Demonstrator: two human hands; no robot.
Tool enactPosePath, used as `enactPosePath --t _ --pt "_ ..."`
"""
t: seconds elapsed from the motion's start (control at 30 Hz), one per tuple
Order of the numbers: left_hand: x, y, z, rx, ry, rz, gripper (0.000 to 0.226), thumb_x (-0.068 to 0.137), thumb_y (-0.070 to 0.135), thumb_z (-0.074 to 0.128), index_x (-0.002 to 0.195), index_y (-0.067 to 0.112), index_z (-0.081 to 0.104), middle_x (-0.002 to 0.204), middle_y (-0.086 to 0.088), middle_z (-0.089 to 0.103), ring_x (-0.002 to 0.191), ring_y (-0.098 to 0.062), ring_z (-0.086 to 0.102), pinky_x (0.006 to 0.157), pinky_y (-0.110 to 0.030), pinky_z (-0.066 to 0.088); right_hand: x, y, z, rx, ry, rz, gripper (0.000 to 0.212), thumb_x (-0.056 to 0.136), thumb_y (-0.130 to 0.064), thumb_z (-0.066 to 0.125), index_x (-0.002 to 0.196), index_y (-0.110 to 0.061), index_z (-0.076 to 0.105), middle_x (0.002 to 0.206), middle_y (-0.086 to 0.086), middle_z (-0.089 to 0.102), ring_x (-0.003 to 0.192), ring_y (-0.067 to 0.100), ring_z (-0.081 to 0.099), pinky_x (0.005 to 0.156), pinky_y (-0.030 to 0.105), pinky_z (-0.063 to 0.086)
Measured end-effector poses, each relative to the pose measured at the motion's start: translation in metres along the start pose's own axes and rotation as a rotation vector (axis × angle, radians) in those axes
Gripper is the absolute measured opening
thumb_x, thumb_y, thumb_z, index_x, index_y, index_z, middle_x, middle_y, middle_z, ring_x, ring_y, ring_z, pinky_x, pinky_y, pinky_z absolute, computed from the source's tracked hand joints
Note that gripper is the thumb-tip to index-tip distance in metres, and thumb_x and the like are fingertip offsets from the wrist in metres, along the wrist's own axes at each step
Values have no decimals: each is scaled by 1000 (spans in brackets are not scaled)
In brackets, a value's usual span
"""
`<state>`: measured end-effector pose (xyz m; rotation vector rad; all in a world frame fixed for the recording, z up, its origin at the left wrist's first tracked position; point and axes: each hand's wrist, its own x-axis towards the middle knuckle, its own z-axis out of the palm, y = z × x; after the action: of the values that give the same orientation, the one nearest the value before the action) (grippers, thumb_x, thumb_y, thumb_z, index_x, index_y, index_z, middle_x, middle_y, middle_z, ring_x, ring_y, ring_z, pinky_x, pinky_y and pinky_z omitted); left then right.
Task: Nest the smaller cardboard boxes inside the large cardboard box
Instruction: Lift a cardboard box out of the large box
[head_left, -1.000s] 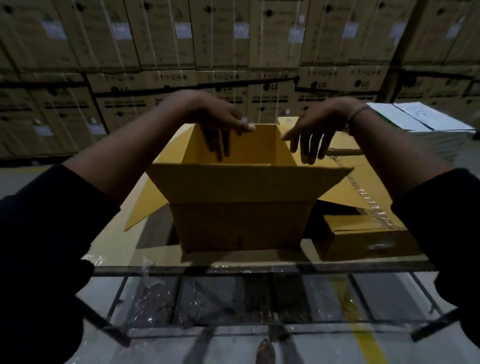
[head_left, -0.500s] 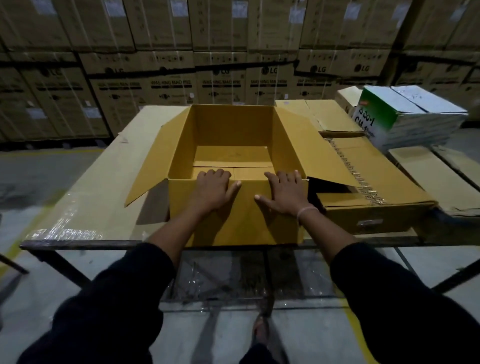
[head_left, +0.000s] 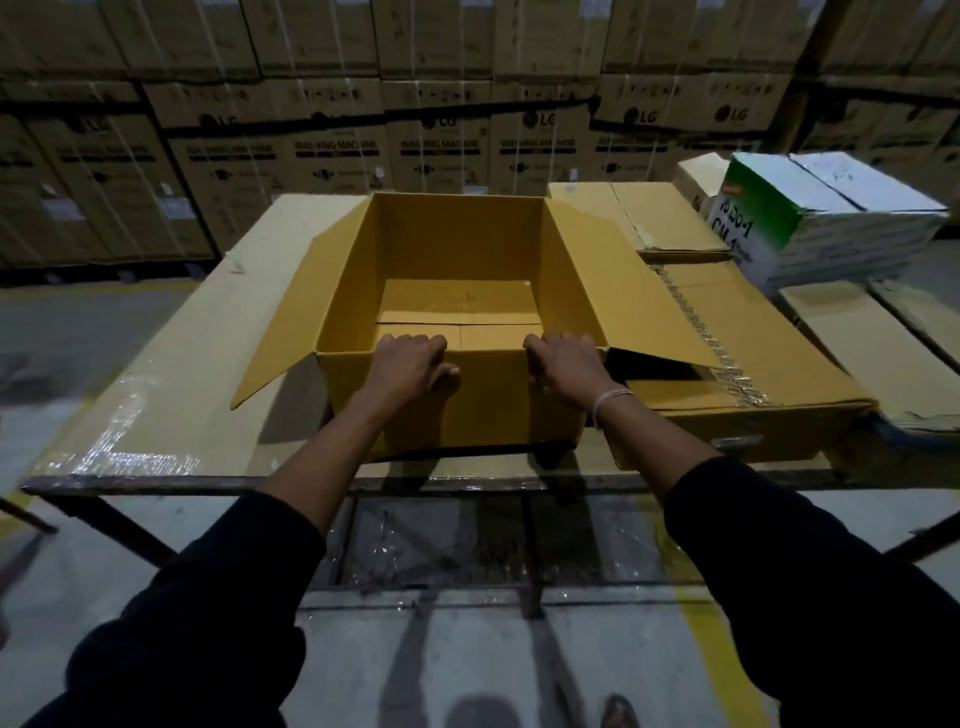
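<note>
A large open cardboard box (head_left: 457, 249) stands in the middle of the table, its side flaps spread outward and its inside bare. My left hand (head_left: 410, 366) grips the box's near rim, fingers hooked over the edge, thumb on the outer wall. My right hand (head_left: 566, 366) grips the same rim further right. A smaller closed cardboard box (head_left: 748, 364) with a taped seam lies right of the large box, partly under its right flap. Another flat cardboard box (head_left: 660, 218) lies behind that one.
The table (head_left: 171, 374) is covered in cardboard and shiny plastic wrap; its front edge is just below my wrists. A white and green carton (head_left: 815, 218) stands at the back right, with flat cardboard (head_left: 872, 353) in front of it. Stacked washing-machine cartons (head_left: 332, 150) form a wall behind.
My hands came down from the box's far flaps to its near wall, then curled over the near rim. The near edge of the box now looks lifted slightly off the table.
</note>
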<state>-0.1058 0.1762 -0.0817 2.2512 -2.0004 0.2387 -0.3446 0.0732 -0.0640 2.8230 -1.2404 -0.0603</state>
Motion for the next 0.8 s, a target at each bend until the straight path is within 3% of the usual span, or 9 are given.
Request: enactPosePath --t 0.4,0.57,0.8 --pt "-6 -12 -6 7 -106 5 43 101 56 47 127 21 53 114 -3 66 105 -22 61 99 -42 40 3 -12 5 0 -4 20 41 101 -19 57 140 -25 42 133 8 54 121 30 51 98 46 39" --pt "-28 -27 -10 16 -102 -8 42 101 53 48 127 20 53 115 -4 65 106 -23 60 100 -42 38 -3 -38 9 2 30 4 51 96 -18 64 141 -25 41 133 7 54 120 29 50 96 45 36" --pt "-24 -24 -16 -29 -147 -29 56 96 66 45 125 20 57 116 -4 67 108 -24 61 100 -43 41 -4 -35 0 22 -31 -25 48 100 -25 60 143 -24 40 138 9 52 124 31 49 102 45 38"
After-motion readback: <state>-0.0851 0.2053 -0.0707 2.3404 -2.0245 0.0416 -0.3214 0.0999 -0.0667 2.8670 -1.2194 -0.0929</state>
